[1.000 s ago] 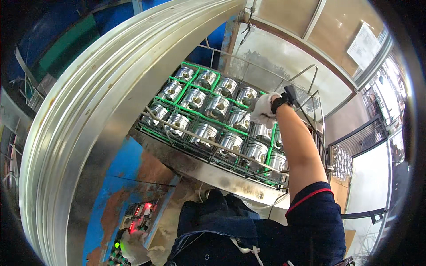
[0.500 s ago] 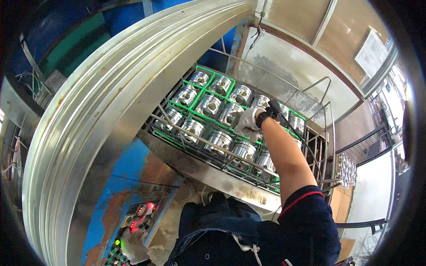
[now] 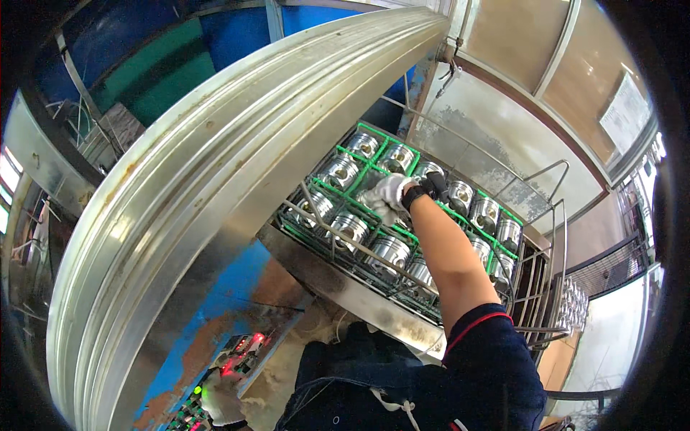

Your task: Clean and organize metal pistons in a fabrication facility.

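Observation:
My right hand [image 3: 389,199], in a white glove with a black band at the wrist, reaches over several silver pistons standing in a green-edged wire rack. Its fingers are smeared by motion over the middle row, so whether they grip a piston does not show. A bare-edged piston [image 3: 348,228] stands just nearer, and another piston [image 3: 396,158] stands beyond the hand. Beside the wrist is a black device [image 3: 434,184]. My left hand [image 3: 224,401], also gloved, is low at the left by a control panel [image 3: 241,352] with red and green lights; its fingers are hard to make out.
A large curved metal cover [image 3: 215,144] rises at the left, close to the rack. Metal rails [image 3: 550,169] surround the rack. More pistons [image 3: 573,305] are visible at the far right. A blue, rust-stained panel [image 3: 215,309] lies below the cover.
My right hand has moved left along the pistons, uncovering those on the right. The rack and cover appear shifted right in the view. My left hand stays by the control panel.

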The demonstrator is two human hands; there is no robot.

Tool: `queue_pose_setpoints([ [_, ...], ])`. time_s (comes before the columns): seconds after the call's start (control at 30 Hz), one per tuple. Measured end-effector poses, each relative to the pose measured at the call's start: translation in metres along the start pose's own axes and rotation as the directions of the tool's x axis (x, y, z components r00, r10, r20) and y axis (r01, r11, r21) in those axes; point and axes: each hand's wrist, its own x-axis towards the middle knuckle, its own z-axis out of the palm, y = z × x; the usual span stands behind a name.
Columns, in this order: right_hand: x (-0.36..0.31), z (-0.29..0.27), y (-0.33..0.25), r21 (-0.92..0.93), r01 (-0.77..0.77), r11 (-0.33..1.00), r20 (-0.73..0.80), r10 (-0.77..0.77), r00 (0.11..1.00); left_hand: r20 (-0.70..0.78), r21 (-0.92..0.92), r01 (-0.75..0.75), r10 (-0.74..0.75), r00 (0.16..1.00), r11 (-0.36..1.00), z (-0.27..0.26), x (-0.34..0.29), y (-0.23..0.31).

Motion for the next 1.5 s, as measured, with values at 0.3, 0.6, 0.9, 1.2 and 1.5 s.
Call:
queue_pose_setpoints([
  [0.3,0.028,0.020,-0.034,-0.133,-0.075,0.988,-0.402,0.016,0.916,0.143,-0.225,0.188,-0.159,0.977,0.956,-0.019,0.056,-0.013],
  [0.6,0.036,-0.073,-0.031,-0.578,-0.326,0.748,-0.721,-0.281,0.634,0.343,0.727,-0.466,0.322,0.883,0.505,-0.044,0.079,-0.023],
  [0.9,-0.073,-0.035,-0.040,-0.611,-0.676,0.412,-0.783,-0.186,0.594,0.328,0.730,-0.442,0.299,0.896,0.521,-0.047,0.108,-0.024],
  [1.2,-0.147,-0.046,0.003,-0.398,-0.669,0.628,-0.863,-0.009,0.506,0.241,0.521,-0.319,0.222,0.945,0.792,-0.039,0.147,-0.004],
  [1.5,-0.212,-0.029,0.032,-0.059,-0.537,0.841,-0.914,0.171,0.368,0.098,0.334,-0.062,0.030,0.995,0.940,0.025,0.177,0.043],
])
